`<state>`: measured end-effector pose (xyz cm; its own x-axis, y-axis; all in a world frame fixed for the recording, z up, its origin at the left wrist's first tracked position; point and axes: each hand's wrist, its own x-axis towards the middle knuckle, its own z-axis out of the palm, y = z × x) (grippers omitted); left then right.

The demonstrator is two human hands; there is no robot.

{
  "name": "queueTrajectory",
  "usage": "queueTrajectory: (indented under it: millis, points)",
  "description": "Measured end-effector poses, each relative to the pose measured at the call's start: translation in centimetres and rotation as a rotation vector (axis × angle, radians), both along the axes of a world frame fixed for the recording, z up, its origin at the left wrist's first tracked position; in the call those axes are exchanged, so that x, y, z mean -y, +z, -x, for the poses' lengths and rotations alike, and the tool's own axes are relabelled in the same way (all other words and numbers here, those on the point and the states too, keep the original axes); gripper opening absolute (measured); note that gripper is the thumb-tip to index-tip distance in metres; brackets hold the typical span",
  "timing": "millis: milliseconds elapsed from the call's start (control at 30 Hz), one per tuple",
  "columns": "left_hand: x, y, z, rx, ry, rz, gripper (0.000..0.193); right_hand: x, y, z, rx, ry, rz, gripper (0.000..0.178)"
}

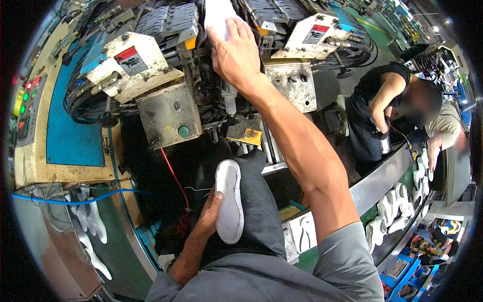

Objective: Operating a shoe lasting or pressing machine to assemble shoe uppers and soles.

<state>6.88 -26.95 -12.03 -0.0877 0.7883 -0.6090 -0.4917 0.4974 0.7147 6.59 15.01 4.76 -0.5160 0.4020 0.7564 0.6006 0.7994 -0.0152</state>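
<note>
My right hand (236,55) is stretched far forward into the machine (173,25), its fingers closed over the near end of a white shoe (217,11) that sits between two dark, ribbed blocks. The shoe's far end runs out of the picture. Low in front of my body, my left hand (211,209) grips a second white shoe (230,206) by its left edge. That one has its sole facing up, over my dark trouser leg, and the fingers beneath it are hidden.
Cream guard plates (133,60) and black hoses flank the machine, with a button panel (31,108) at left. White shoe pieces lie on a left conveyor (121,251). More white shoes (395,204) line the right conveyor, where two other people (382,105) work. A blue hose (75,202) crosses at left.
</note>
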Motion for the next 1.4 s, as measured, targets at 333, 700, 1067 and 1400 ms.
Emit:
queueTrajectory:
  millis: [333, 700, 1067, 1400]
  points:
    - [-1.0, -4.7, -2.6, -0.246, -0.129, 0.011, 0.081, 0.1, 1.5, -2.8, 0.053, 0.037, 0.077, 0.053]
    - [-4.8, 0.3, 1.0, -1.092, -0.639, 0.036, 0.064, 39.3, -27.2, -43.8, -0.112, -0.726, 0.878, 0.047]
    - [-9.0, -1.3, 1.4, -0.816, -0.620, -0.037, 0.050, 55.2, -28.9, -47.3, 0.055, -1.031, 1.013, 0.058]
    - [-8.2, -0.7, 1.2, -0.629, -0.673, -0.102, 0.056, 45.2, -23.6, -46.8, -1.277, -0.499, 2.117, 0.044]
